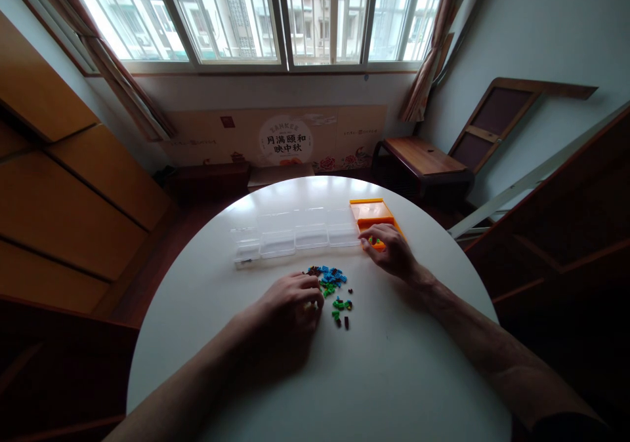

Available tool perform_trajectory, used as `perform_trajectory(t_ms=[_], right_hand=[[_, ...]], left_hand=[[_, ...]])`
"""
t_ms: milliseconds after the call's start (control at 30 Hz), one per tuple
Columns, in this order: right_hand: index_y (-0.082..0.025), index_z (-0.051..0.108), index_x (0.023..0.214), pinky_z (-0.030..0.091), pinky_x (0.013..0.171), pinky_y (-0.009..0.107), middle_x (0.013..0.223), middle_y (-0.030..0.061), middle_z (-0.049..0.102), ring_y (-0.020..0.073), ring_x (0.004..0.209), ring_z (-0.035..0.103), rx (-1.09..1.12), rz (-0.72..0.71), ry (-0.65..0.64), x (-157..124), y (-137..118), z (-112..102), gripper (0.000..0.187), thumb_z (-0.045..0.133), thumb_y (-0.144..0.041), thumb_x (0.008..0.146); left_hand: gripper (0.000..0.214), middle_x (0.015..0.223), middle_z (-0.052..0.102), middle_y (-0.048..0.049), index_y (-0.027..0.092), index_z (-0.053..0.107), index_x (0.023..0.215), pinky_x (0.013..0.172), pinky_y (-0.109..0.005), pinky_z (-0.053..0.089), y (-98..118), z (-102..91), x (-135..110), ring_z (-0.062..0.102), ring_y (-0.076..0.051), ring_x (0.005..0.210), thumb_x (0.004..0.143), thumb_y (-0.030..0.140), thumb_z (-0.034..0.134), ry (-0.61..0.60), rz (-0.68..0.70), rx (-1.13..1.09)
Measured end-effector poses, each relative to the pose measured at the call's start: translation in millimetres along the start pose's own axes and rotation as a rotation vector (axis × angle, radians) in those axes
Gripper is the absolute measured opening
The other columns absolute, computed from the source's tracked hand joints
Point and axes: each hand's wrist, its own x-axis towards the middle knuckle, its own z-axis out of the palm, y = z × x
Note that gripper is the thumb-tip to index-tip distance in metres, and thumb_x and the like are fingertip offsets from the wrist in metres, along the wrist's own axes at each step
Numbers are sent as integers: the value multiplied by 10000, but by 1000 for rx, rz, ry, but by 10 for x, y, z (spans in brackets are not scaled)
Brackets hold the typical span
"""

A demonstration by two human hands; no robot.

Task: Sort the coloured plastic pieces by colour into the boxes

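Note:
Small plastic building bricks in blue, green and dark brown lie heaped on the white table, the blue bricks at the back and the green bricks nearer. My left hand rests at the left side of this heap with its fingers curled in; whatever is between them is hidden. An orange box with a clear panel stands beyond, to the right. Over its near compartment is my right hand, thumb and index finger bent towards each other. Green and red bits show in the compartment below that hand; anything at its fingertips is too small to tell.
A clear plastic organizer with several compartments and its lid raised stands left of the orange box. A few loose bricks lie nearer me. The round white table has a curved edge; a wooden chair stands beyond it.

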Motion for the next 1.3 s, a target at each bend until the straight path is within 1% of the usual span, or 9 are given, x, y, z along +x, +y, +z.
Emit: perform_trajectory(t_ms=[167,300,400,500,667,767,933,1133,1300], right_hand=[[-225,736,952,530,936,416,866,37,741,228,844,699,-2,1,-2,1,-6,11,111,642,-224,1011],[-227,736,960,528,958,428,898,41,755,233,866,708,5,-2,-7,-2,-8,8,110,642,-231,1017],[-226,744,962,530,953,431,898,44,760,238,870,714,9,-6,-14,2,-16,1,114,641,-226,1011],[-227,750,956,530,947,430,895,46,758,240,873,713,12,-12,-18,5,-25,4,119,643,-226,1008],[-226,747,952,529,944,417,903,40,754,229,872,703,6,-18,-24,0,-22,25,118,646,-236,1013],[-225,742,947,526,962,426,920,44,764,237,904,713,2,-17,-32,1,-24,27,124,642,-232,1019],[-232,747,932,528,965,429,930,49,776,246,927,724,4,-17,-24,2,-43,24,119,658,-215,1009],[-234,753,960,533,937,426,924,44,776,241,900,716,4,-25,-23,-11,-31,34,101,663,-217,1002],[-234,744,953,528,959,433,957,49,788,253,956,729,9,-33,-23,-10,-42,50,106,658,-218,1012]], left_hand=[[170,907,721,-50,225,684,875,736,-283,540,45,17,22,661,-178,797,922,380,736,35,-21,38],[220,965,756,-66,226,753,1009,729,-280,561,45,48,21,699,-181,816,967,441,731,60,-45,69],[218,1039,782,-71,250,789,1126,747,-284,574,32,50,28,725,-186,854,991,415,745,75,-18,72],[150,1019,782,-59,274,812,1129,748,-263,569,-4,54,36,734,-172,861,1029,339,721,59,17,44],[136,1008,784,-57,257,804,1113,780,-267,574,-28,85,42,740,-172,871,1043,315,702,87,53,46],[238,1071,779,-69,267,784,1213,862,-324,588,39,86,56,743,-196,916,1014,389,739,121,16,72],[399,1219,767,-65,337,732,1370,938,-340,579,55,112,71,722,-212,1007,983,430,770,34,35,82],[222,1159,801,-42,329,780,1261,958,-312,544,-89,208,36,707,-185,975,1057,339,694,28,87,116],[166,1115,821,-42,281,793,1175,892,-303,526,-48,184,44,708,-174,933,1087,320,658,56,87,83]])
